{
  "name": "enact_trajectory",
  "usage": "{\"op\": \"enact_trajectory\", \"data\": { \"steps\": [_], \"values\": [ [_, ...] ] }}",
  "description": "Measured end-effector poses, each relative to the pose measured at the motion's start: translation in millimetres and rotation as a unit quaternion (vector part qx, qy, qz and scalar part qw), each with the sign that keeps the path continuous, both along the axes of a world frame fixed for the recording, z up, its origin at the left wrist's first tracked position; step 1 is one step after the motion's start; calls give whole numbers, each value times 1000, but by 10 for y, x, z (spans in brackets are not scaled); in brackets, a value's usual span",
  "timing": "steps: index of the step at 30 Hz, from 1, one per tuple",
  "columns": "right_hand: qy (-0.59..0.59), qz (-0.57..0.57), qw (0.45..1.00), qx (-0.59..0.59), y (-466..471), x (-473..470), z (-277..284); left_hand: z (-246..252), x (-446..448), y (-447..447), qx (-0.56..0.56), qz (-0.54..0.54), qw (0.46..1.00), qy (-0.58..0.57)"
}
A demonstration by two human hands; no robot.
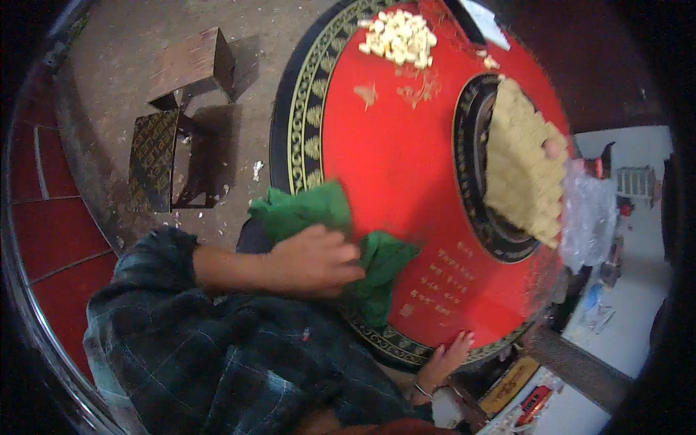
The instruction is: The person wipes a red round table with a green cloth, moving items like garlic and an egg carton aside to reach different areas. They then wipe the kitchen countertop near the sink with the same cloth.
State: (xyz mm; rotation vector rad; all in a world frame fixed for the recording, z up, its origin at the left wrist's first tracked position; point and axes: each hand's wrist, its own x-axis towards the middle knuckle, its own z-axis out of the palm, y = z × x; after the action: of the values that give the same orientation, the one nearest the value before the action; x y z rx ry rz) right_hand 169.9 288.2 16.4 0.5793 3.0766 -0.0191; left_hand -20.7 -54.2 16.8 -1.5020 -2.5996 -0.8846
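My left hand (318, 261) is closed on a green cloth (383, 280), bunched at the near edge of a round red table (380, 179). Part of the cloth spreads beyond my knuckles towards the table's black and gold patterned rim. My right hand (454, 353), with a bracelet at the wrist, rests on the table's near right edge, fingers apart and holding nothing. On the far side lies a pile of pale pieces that look like peeled garlic cloves (399, 38). A moulded pulp egg tray (519, 163) with one egg (552, 148) sits on the dark turntable (467, 174).
A clear plastic bag (587, 217) hangs by the tray. A broad blade (486, 24) with a dark handle lies at the far edge. Two low stools (185, 68) stand on the concrete floor at left. White surfaces (614, 342) with clutter and a wooden box (508, 386) are at right.
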Motion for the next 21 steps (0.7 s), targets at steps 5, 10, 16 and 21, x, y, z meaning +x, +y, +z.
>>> {"op": "enact_trajectory", "data": {
  "steps": [5, 10, 16, 21],
  "values": [
    [146, -127, 975, -112, -333, 56, -210, 114, 21, -330, 0, -39, 976, -212],
    [-41, -179, 982, -48, -1278, -121, -138, 522, 33, -1609, -124, 220, 845, -472],
    [1, -26, 888, -460, -2660, -1402, 433, 1183, 97, -3046, -92, 516, 745, -413],
    [-213, -91, 675, -700, -3460, -2201, 1096, 1639, -264, -3072, 105, 546, 696, -455]
  ]
}}
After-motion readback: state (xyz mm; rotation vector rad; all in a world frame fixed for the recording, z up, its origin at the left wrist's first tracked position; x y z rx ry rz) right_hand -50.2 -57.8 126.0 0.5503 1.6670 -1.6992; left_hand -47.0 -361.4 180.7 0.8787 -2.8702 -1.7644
